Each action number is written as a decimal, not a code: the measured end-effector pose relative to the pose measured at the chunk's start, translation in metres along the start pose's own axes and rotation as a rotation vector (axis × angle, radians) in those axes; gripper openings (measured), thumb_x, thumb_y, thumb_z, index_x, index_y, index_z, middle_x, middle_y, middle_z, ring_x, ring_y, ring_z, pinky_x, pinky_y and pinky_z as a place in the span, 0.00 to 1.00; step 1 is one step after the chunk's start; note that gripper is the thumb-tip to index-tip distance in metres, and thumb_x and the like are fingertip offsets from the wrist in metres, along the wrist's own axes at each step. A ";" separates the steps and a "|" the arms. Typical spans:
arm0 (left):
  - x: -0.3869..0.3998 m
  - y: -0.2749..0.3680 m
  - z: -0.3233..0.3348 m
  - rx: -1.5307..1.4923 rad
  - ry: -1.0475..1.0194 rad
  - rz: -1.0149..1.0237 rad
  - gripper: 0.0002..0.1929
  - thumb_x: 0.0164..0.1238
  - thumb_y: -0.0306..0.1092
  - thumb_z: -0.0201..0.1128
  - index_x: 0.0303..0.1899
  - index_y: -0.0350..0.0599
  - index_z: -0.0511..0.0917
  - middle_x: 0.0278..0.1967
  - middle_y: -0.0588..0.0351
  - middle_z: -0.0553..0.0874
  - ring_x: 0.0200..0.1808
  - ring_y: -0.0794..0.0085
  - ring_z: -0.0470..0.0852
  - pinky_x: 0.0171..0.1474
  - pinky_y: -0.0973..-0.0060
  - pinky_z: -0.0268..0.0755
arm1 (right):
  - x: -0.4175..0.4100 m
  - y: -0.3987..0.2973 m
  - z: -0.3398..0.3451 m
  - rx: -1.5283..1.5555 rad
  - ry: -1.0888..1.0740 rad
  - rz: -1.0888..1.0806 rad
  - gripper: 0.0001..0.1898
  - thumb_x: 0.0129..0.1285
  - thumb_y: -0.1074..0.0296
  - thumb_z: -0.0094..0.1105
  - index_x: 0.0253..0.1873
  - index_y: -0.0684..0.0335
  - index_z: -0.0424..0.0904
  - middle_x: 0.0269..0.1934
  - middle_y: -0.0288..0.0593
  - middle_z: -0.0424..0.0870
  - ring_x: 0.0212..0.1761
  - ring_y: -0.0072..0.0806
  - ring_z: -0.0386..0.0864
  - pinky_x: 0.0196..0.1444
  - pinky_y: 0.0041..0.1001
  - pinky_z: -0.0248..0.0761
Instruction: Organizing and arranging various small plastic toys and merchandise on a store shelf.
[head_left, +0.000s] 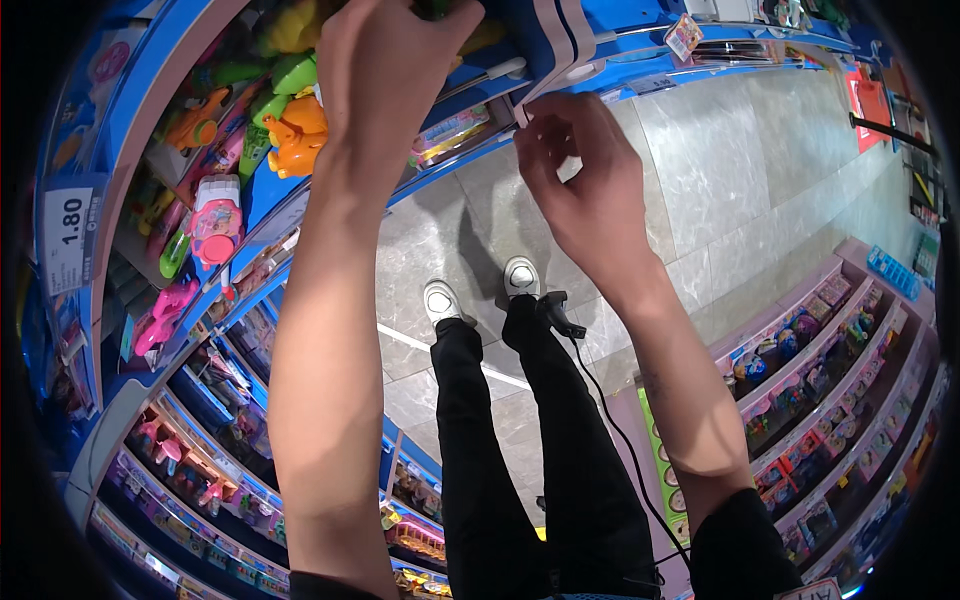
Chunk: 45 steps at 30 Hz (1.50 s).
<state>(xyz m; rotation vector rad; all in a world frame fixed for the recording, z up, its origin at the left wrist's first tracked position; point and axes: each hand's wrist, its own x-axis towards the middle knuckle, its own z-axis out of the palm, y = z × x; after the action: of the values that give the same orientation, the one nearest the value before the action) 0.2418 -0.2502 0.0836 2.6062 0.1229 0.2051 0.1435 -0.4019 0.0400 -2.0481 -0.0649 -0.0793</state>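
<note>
My left hand (394, 56) reaches over a blue shelf bin of plastic toys at the top of the view. Its fingertips run up to the picture's edge, and a dark green thing shows between them; whether it is gripped is unclear. Just left of my left wrist lies an orange plastic animal toy (298, 139), with green toy parts (294, 73) above it. My right hand (589, 161) hangs by the shelf's pale pink end edge (551, 71), fingers curled in towards the thumb. No object shows in it, and contact with the edge cannot be made out.
A pink-and-white toy (217, 221) and a magenta toy (166, 315) lie along the left shelf, near a price tag (67, 232). Stocked shelf tiers (825, 390) stand at lower right. A black cable (611, 420) runs beside my leg over the grey tiled floor (712, 150).
</note>
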 end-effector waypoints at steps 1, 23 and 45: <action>-0.008 0.007 -0.018 -0.298 -0.110 -0.080 0.28 0.57 0.41 0.73 0.52 0.27 0.79 0.30 0.39 0.87 0.33 0.44 0.86 0.40 0.55 0.80 | 0.004 0.000 0.002 0.006 0.035 -0.081 0.13 0.64 0.74 0.67 0.51 0.67 0.76 0.41 0.51 0.82 0.38 0.45 0.82 0.42 0.39 0.78; -0.147 -0.107 -0.065 -1.370 0.258 -0.227 0.27 0.72 0.46 0.55 0.67 0.41 0.69 0.61 0.43 0.78 0.63 0.47 0.79 0.70 0.50 0.67 | 0.082 -0.048 0.037 -0.538 0.057 -0.578 0.23 0.61 0.75 0.62 0.62 0.68 0.75 0.45 0.55 0.77 0.48 0.53 0.73 0.57 0.44 0.69; -0.203 -0.091 -0.065 -1.724 -0.002 -0.590 0.27 0.82 0.53 0.55 0.70 0.45 0.68 0.65 0.54 0.79 0.64 0.65 0.79 0.69 0.65 0.72 | -0.085 -0.089 0.076 0.215 -0.117 -0.066 0.23 0.61 0.70 0.74 0.58 0.68 0.75 0.51 0.53 0.80 0.50 0.46 0.82 0.48 0.35 0.78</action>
<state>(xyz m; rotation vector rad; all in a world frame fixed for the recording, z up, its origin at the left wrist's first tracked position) 0.0261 -0.1652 0.0681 0.7960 0.4500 0.0274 0.0542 -0.2947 0.0770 -1.8341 -0.2058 0.0064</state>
